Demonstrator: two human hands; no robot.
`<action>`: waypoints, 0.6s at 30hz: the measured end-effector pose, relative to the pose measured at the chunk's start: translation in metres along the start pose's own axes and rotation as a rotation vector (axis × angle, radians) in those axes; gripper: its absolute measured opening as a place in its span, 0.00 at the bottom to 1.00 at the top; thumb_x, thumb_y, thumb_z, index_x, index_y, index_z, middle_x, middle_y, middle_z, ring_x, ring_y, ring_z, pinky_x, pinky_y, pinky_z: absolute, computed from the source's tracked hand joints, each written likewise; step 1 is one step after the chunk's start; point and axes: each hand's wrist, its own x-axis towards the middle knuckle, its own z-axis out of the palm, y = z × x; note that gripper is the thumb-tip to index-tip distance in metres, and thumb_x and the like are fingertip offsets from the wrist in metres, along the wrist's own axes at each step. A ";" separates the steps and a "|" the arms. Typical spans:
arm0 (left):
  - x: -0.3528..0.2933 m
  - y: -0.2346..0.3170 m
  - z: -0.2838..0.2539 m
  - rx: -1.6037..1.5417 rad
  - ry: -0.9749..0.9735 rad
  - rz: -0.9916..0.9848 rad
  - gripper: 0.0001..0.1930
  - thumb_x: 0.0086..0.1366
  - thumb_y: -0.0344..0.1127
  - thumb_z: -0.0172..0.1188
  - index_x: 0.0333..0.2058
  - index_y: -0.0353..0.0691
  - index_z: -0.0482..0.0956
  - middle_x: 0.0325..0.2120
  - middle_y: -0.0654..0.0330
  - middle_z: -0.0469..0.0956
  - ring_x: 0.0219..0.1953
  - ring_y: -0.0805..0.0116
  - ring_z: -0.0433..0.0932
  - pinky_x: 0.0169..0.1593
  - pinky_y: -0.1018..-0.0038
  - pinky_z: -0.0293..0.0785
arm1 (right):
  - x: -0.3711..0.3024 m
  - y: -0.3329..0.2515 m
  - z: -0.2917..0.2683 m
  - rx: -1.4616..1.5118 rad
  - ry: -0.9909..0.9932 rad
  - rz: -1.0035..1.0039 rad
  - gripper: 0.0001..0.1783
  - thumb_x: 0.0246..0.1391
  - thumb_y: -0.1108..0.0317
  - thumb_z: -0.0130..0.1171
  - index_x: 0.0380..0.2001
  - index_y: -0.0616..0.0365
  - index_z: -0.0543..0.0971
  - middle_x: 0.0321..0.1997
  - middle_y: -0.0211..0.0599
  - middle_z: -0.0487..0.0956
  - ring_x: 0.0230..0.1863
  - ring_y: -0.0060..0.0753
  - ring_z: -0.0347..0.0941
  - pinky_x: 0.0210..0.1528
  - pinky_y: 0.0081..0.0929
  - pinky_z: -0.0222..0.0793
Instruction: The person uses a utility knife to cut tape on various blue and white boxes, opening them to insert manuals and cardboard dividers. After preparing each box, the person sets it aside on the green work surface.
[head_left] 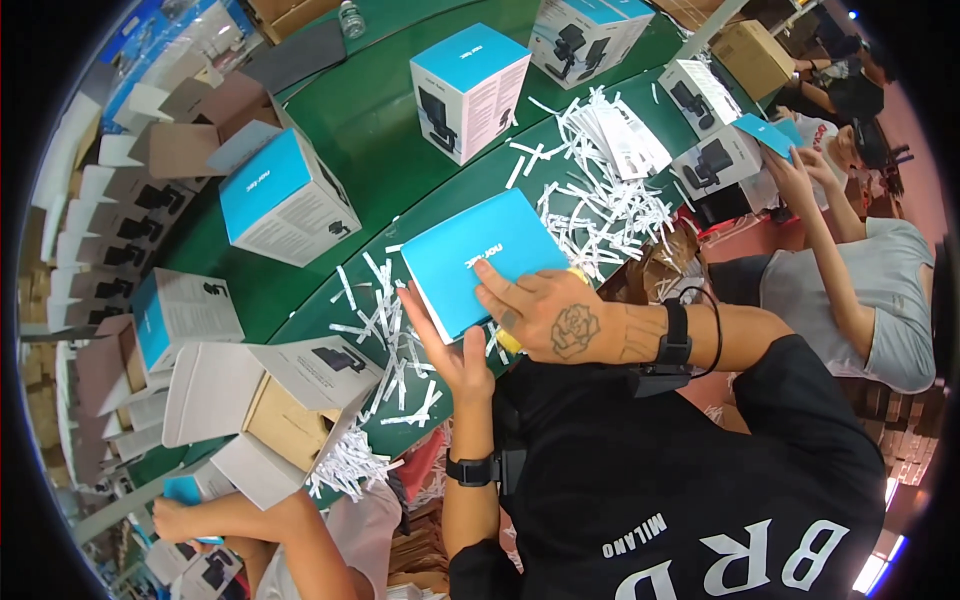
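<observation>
A box with a bright blue top (490, 240) and white sides is in front of me, over the table's near edge. My left hand (458, 352) holds its near left corner, fingers along the left side and thumb at the front. Across the top reaches my right hand (545, 308), two fingers stretched out with their tips on the blue face. Its other fingers are mostly hidden. A yellow thing (507, 340) shows beneath my right hand; I cannot make out what it is.
White paper strips (610, 215) lie on the green table (375, 165). Closed blue-topped boxes (470, 95) stand beyond, with an open carton (285, 415) at the left. Co-workers are close on both sides: a forearm (250, 515) at lower left and a person in grey (850, 290) at right.
</observation>
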 end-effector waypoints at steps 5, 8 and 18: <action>0.004 0.005 0.016 0.134 0.187 -0.161 0.38 0.71 0.39 0.58 0.71 0.27 0.51 0.67 0.44 0.63 0.66 0.56 0.66 0.68 0.64 0.62 | -0.012 0.007 -0.008 0.316 0.035 0.077 0.24 0.46 0.71 0.66 0.50 0.60 0.82 0.64 0.50 0.75 0.34 0.36 0.81 0.38 0.31 0.78; 0.004 0.003 0.015 0.162 0.224 -0.127 0.35 0.71 0.39 0.57 0.70 0.28 0.57 0.64 0.47 0.68 0.62 0.58 0.70 0.67 0.65 0.63 | -0.031 0.032 -0.014 0.515 0.188 0.218 0.23 0.48 0.74 0.68 0.51 0.57 0.83 0.60 0.48 0.78 0.36 0.39 0.82 0.39 0.31 0.79; 0.005 0.002 0.025 0.084 0.295 -0.204 0.37 0.69 0.38 0.59 0.71 0.28 0.55 0.68 0.47 0.62 0.67 0.56 0.65 0.70 0.62 0.60 | -0.064 0.035 0.020 0.588 0.450 0.529 0.25 0.52 0.77 0.69 0.55 0.60 0.80 0.47 0.45 0.80 0.38 0.38 0.81 0.39 0.27 0.76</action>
